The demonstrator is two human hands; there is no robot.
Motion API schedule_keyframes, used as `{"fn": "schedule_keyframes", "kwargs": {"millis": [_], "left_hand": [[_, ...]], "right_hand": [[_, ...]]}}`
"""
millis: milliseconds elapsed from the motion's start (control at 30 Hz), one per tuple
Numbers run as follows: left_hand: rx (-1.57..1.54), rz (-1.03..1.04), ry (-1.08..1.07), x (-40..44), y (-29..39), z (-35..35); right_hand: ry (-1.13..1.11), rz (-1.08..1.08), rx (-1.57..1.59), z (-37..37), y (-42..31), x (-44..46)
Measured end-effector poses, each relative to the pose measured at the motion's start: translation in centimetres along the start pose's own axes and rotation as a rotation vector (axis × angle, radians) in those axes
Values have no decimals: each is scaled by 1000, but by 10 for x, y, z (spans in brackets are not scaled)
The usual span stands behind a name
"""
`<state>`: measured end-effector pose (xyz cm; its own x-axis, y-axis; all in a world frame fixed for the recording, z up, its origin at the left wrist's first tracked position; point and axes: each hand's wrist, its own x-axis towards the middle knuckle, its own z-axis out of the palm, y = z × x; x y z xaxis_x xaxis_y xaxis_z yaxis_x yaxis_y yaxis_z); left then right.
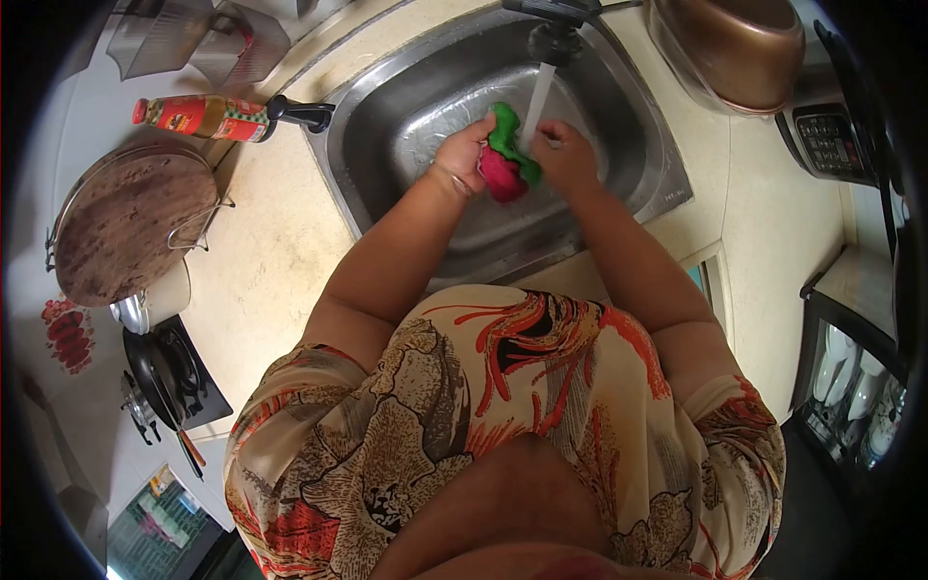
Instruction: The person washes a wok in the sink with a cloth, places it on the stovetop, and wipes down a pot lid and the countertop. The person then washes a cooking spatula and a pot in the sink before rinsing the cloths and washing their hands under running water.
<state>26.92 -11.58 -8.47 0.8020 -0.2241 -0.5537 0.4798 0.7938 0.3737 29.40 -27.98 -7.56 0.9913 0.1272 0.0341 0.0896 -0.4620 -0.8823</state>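
Observation:
Over the metal sink (387, 72), my left hand (465, 155) is closed on a bunched cloth (503, 177), bright green along the top and right and pink-red below. It may be one piece or two; I cannot tell. My right hand (568, 159) is at the cloth's right side with its fingers curled in. Whether it grips the cloth's edge is hidden. Water runs from the black faucet (554, 43) in a stream (541, 97) that falls between my hands, beside the green part.
Left of the sink lie a red-labelled sauce bottle (208, 118), a round wooden cutting board (130, 227) in a wire rack, and a black pan (164, 372). At right stand a copper-coloured pot (730, 48) and a dark cabinet (841, 377) holding dishes.

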Motion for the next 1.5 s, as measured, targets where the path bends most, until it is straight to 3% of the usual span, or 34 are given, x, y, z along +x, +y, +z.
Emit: {"fn": "schedule_keyframes", "kwargs": {"millis": [33,67,133,567,767,833,867,933,1000,1067,1133,1333,1500], "left_hand": [[-11,-1,-8,-1,0,1],[-9,-2,-9,-2,0,1],[-43,-35,-64,-8,0,3],[-1,-74,-216,-11,-4,-3],[-27,-130,-197,-10,-4,-7],[-6,-101,-107,-11,-6,-2],[-5,-104,-108,-11,-6,0],[-24,-113,-165,-10,-5,6],[-9,-121,-159,-9,-2,13],[5,-125,-152,-8,0,18],[128,-29,-31,-4,1,20],[159,46,-38,16,-4,2],[242,195,138,4,-1,12]], "right_hand": [[-144,32,109,0,-5,-1],[-142,32,109,-1,-10,-2],[-289,65,-42,-2,-20,-3],[-319,176,228,5,-14,-7],[-430,376,432,-1,-9,-5],[-207,446,340,7,-1,-7],[-204,447,340,11,6,-7],[-246,706,624,16,10,-4],[-351,711,784,10,4,-3],[-461,711,943,12,4,-3],[-165,430,468,20,8,-8],[-172,85,153,11,-27,-16],[-208,79,106,6,-19,-7]]}}
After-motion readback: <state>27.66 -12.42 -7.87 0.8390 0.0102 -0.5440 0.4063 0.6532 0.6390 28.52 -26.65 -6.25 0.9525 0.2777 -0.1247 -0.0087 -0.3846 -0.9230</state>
